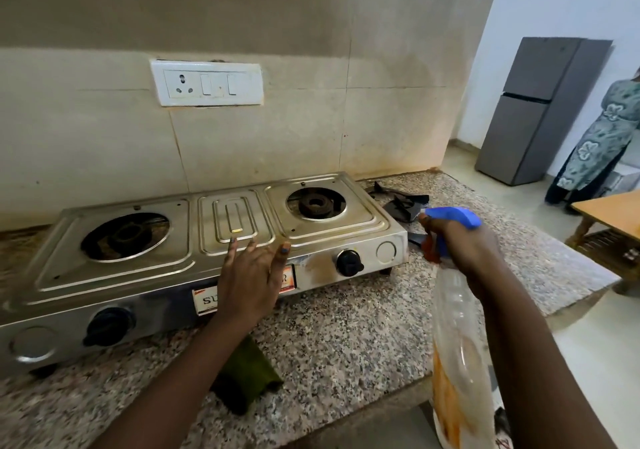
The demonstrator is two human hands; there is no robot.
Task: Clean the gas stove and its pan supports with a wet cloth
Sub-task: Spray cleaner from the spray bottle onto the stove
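Observation:
A two-burner steel gas stove [180,251] stands on the granite counter [346,327] with both burners bare. Its black pan supports [403,203] lie on the counter just right of the stove. My left hand [251,275] is held over the stove's front edge, fingers straight and spread, holding nothing. My right hand [460,244] grips the neck of a clear spray bottle [457,355] with a blue head and red trigger, its nozzle facing the stove's right side. A dark green cloth [247,376] lies on the counter under my left forearm.
A switchboard [207,83] sits on the tiled wall behind the stove. Two black knobs [349,262] stick out of the stove's front. Off to the right stand a grey fridge [540,109], a person in a patterned dress [602,140] and a wooden table [613,213].

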